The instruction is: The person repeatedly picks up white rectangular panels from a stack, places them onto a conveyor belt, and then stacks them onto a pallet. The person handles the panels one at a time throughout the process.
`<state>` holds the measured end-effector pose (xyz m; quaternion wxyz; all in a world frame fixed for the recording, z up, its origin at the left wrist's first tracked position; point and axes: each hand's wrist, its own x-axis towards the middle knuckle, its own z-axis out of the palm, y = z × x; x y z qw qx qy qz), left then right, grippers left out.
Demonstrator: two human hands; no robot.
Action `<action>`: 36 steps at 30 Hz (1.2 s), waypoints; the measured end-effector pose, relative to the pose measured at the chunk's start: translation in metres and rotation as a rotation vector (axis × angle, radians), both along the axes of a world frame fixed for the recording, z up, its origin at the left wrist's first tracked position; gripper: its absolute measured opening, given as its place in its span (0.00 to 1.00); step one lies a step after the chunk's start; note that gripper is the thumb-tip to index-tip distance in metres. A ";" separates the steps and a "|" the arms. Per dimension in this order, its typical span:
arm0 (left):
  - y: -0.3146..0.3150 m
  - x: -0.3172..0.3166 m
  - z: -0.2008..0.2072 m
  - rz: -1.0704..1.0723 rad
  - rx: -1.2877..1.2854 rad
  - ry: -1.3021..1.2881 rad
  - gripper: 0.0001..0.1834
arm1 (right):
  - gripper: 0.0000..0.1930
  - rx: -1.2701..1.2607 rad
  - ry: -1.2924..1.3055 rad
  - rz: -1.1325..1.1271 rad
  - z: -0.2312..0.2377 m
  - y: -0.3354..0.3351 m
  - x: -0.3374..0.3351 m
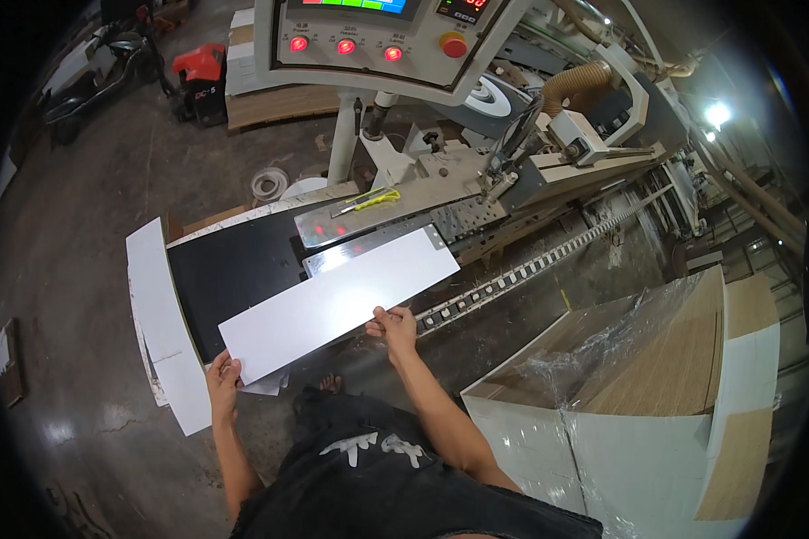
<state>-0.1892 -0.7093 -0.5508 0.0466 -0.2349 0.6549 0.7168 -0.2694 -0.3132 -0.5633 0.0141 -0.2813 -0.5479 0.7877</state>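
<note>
A long white board (337, 310) lies slantwise between my hands, its far right end over the metal infeed of an edge banding machine (530, 193). My left hand (224, 382) grips the board's near left corner, thumb on top. Along the near edge, right of the middle, my right hand (393, 331) holds it with the thumb above and the other fingers partly hidden beneath. Beyond the board, a yellow utility knife (366, 201) rests on the machine's metal plate. Under the board's left part is a black table surface (229, 274).
Above stands a control panel (386, 45) with lit red buttons. A roller track (530, 269) runs off to the far right. Plastic-wrapped board stacks (593, 377) stand at my right. Another white panel (166, 323) lies at the table's left end. A red pallet jack (200, 76) is far left.
</note>
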 end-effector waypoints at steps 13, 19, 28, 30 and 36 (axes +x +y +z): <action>0.042 -0.061 0.025 -0.153 -0.338 0.109 0.49 | 0.64 0.179 -0.077 0.115 0.018 0.022 -0.066; 0.059 -0.053 0.000 -0.157 -0.654 0.149 0.40 | 0.64 0.122 -0.076 0.108 0.018 0.041 -0.073; 0.168 -0.082 0.023 -0.200 -1.018 0.364 0.35 | 0.63 0.097 -0.077 0.097 0.021 0.135 -0.104; 0.190 -0.090 0.028 -0.218 -0.969 0.373 0.35 | 0.63 0.112 -0.056 0.098 0.025 0.159 -0.112; 0.228 -0.114 0.027 -0.306 -1.140 0.489 0.35 | 0.61 0.096 -0.049 0.062 0.022 0.210 -0.132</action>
